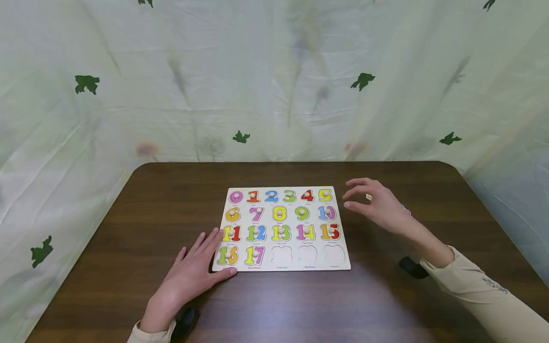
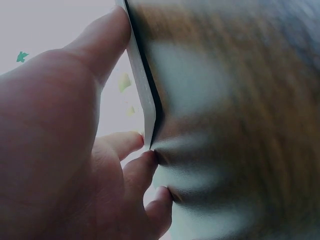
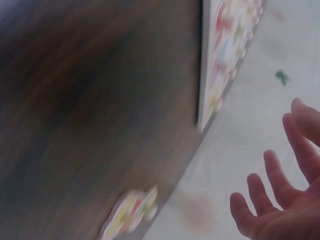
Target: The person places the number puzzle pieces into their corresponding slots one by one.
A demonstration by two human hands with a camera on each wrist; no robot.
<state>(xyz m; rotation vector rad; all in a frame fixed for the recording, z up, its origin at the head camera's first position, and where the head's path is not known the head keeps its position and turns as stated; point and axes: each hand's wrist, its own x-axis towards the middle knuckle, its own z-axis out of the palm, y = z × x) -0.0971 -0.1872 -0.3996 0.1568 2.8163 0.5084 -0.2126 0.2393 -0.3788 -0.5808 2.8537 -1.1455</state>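
Note:
A white wooden number puzzle board (image 1: 281, 256) lies flat on the table. Pegged, coloured number pieces sit in its rows, and three outlined spaces at the lower right are bare. My left hand (image 1: 193, 271) rests at the board's lower left corner, fingers spread along the left edge and thumb on the near edge. In the left wrist view its thumb and fingertips touch the board's rim. To the right of the board, my right hand (image 1: 377, 205) hovers with fingers loosely bent and nothing between them. Loose number pieces (image 3: 130, 212) lie on the table, mostly hidden behind that wrist in the head view.
The dark brown wooden table (image 1: 171, 200) has rounded far corners. A pale curtain (image 1: 274, 95) with green leaf shapes hangs behind and beside it. A black wrist device (image 1: 413, 267) shows under the right forearm.

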